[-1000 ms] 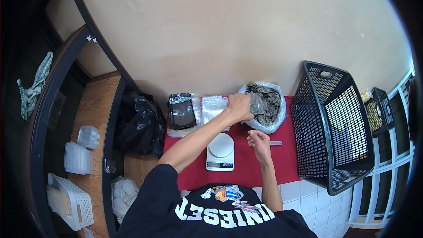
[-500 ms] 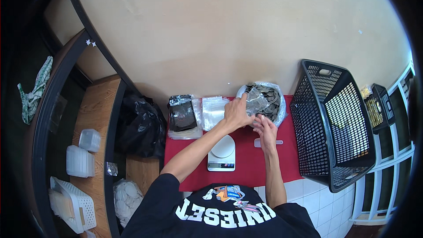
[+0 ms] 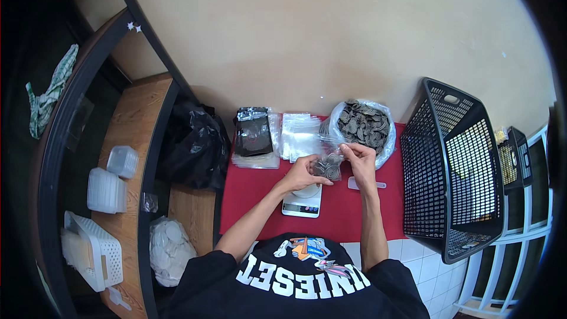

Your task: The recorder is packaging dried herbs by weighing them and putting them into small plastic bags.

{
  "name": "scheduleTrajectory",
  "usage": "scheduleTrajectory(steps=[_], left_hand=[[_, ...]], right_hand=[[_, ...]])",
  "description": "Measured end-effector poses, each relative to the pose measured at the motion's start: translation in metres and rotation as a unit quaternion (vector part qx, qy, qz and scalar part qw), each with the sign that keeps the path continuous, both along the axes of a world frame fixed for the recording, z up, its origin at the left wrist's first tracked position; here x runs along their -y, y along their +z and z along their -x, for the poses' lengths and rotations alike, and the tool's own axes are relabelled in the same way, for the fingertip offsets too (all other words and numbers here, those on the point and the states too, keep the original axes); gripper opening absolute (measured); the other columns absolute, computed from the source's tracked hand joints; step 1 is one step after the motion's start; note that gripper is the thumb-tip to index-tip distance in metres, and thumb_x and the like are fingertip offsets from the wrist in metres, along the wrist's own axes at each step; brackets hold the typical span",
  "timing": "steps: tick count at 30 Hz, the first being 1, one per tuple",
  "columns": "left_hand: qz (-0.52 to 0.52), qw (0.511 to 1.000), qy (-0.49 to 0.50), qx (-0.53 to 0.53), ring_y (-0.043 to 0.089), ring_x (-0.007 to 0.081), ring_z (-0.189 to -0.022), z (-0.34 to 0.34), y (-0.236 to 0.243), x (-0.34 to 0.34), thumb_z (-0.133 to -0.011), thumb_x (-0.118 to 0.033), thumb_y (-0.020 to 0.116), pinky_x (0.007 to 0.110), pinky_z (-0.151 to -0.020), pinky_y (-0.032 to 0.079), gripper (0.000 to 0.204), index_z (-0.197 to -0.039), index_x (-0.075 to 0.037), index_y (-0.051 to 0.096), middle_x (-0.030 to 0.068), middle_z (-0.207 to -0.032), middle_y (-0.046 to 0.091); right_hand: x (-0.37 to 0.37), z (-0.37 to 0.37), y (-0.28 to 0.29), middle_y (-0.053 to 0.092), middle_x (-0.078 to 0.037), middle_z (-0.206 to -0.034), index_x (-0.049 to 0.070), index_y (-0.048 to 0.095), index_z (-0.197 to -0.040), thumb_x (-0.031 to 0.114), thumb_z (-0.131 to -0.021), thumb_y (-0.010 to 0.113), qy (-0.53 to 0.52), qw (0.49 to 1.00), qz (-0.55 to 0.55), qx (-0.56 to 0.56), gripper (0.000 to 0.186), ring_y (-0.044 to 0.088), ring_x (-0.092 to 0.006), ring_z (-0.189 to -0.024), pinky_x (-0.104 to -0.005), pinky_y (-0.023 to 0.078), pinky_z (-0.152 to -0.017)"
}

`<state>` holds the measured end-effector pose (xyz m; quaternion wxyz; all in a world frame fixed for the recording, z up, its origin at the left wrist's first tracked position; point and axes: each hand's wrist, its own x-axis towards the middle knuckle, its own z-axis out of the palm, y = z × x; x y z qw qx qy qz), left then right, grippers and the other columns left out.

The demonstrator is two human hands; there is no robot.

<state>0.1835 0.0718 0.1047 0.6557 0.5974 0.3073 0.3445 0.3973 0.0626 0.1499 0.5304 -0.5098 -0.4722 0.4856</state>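
Above the digital kitchen scale (image 3: 302,208), a small clear plastic bag (image 3: 327,167) holding dark spiral-shaped pieces hangs between my hands. My left hand (image 3: 300,175) is closed around its lower left side, fingers hiding part of the scale's round plate. Its upper right edge is pinched by my right hand (image 3: 361,161), thumb against fingers. Just beyond, a large open plastic bag (image 3: 387,155) is full of the same dark spirals (image 3: 364,124). A pale flat scoop (image 3: 367,185) lies on the red cloth below my right hand.
Clear empty bags (image 3: 297,142) and a black pouch (image 3: 254,137) on more bags lie at the back left of the red cloth (image 3: 251,201). A tall black crate (image 3: 431,159) stands right. Left, a wooden shelf (image 3: 137,136) carries clear tubs (image 3: 106,191) and a white basket (image 3: 106,257).
Both hands have drawn back from the large bag toward me, bringing the small bag of spirals over the scale. The view has shifted slightly.
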Motion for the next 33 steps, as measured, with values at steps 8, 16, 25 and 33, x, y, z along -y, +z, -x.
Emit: scheduleTrajectory(steps=[8,16,25,33], left_hand=[[0.112,0.993,0.016,-0.017,0.075,0.0158,-0.086,0.038,-0.008,0.03,-0.085,-0.002,0.083,0.029,-0.072,0.062,0.038,-0.118,0.005,0.066,0.0118,-0.098,0.077],[0.16,0.968,0.146,-0.125,0.073,0.0118,-0.085,0.099,-0.039,0.029,-0.092,-0.02,0.082,0.023,-0.065,0.054,0.041,-0.123,0.001,0.067,0.0088,-0.099,0.077],[0.202,0.942,0.238,-0.121,0.07,0.0104,-0.076,0.125,-0.056,0.058,-0.096,-0.027,0.078,0.023,-0.061,0.051,0.033,-0.115,-0.001,0.069,0.0078,-0.094,0.076],[0.231,0.93,0.272,-0.087,0.069,0.0112,-0.076,0.137,-0.072,0.068,-0.099,-0.025,0.073,0.024,-0.064,0.053,0.028,-0.114,-0.001,0.069,0.0087,-0.094,0.075]], right_hand=[[0.003,0.027,-0.012,0.078,-0.014,-0.094,-0.007,0.07,-0.114,-0.005,-0.085,0.08,0.102,0.994,0.031,0.007,0.03,0.074,-0.0134,-0.083,-0.0258,0.06,-0.075],[-0.004,0.043,-0.093,0.077,-0.013,-0.087,-0.007,0.071,-0.104,-0.004,-0.087,0.078,0.075,0.994,0.081,-0.02,0.018,0.072,-0.0129,-0.077,-0.0239,0.055,-0.065],[0.011,0.042,-0.097,0.078,-0.019,-0.095,-0.006,0.075,-0.113,0.025,-0.082,0.088,-0.1,0.962,0.045,0.252,0.046,0.072,-0.0167,-0.08,-0.031,0.057,-0.072],[0.036,0.014,-0.105,0.074,-0.007,-0.086,-0.005,0.073,-0.115,0.019,-0.088,0.084,-0.154,0.975,0.031,0.157,0.038,0.06,-0.0062,-0.07,-0.0226,0.051,-0.063]])
